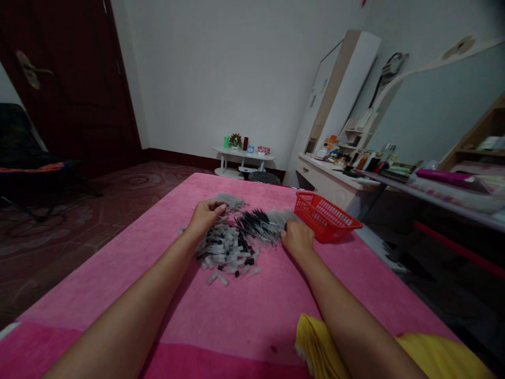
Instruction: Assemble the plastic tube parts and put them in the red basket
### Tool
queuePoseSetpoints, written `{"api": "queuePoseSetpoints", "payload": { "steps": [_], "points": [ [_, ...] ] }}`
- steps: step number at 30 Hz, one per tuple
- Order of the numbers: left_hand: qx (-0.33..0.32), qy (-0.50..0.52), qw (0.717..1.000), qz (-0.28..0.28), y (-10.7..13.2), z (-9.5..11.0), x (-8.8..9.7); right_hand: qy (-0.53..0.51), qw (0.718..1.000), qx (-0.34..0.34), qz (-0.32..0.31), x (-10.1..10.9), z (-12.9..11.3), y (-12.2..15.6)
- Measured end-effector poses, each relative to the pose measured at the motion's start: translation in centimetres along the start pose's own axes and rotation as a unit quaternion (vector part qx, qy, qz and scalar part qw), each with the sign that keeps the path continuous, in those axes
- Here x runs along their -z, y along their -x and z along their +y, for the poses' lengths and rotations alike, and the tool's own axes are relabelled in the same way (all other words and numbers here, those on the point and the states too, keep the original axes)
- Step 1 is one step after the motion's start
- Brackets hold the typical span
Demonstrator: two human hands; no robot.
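My left hand [205, 215] is over the left side of the piles, its thumb and fingers drawn together. Whatever it may pinch is too small to make out. Below it lies a heap of short translucent tubes [224, 247], mixed with small black caps [250, 261]. Just beyond it is a bundle of thin clear sticks [232, 201]. My right hand [299, 238] is curled at the right end of the piles, its fingertips hidden. Beside it lie thin black sticks [256, 225] and more pale translucent sticks [279, 217].
A red plastic basket [327, 218] stands just beyond my right hand on the pink cloth [236, 321]. Yellow fabric [321, 347] lies under my right forearm. A crowded dressing table [329, 176] is at the right, and a low white stand [240, 153] is against the wall.
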State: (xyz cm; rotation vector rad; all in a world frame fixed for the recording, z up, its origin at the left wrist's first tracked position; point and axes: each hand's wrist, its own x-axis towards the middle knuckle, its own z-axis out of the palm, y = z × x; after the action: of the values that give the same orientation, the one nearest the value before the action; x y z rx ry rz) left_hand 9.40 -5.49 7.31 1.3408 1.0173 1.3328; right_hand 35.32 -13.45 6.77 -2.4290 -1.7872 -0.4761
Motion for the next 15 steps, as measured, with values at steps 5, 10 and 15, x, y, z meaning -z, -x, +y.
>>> {"api": "queuePoseSetpoints", "payload": {
  "steps": [5, 10, 15],
  "points": [
    [-0.012, -0.003, 1.000, -0.016, 0.2, 0.1, -0.5, -0.004, 0.999, -0.020, 0.030, -0.1, 0.2, 0.0],
    [-0.020, 0.003, 1.000, -0.018, 0.2, 0.0, -0.7, -0.022, 0.999, -0.039, 0.016, -0.1, 0.6, 0.0],
    [-0.018, 0.002, 1.000, -0.020, 0.2, 0.0, -0.7, -0.048, 0.996, -0.045, 0.059, -0.2, 1.1, -0.4]
  ]
}}
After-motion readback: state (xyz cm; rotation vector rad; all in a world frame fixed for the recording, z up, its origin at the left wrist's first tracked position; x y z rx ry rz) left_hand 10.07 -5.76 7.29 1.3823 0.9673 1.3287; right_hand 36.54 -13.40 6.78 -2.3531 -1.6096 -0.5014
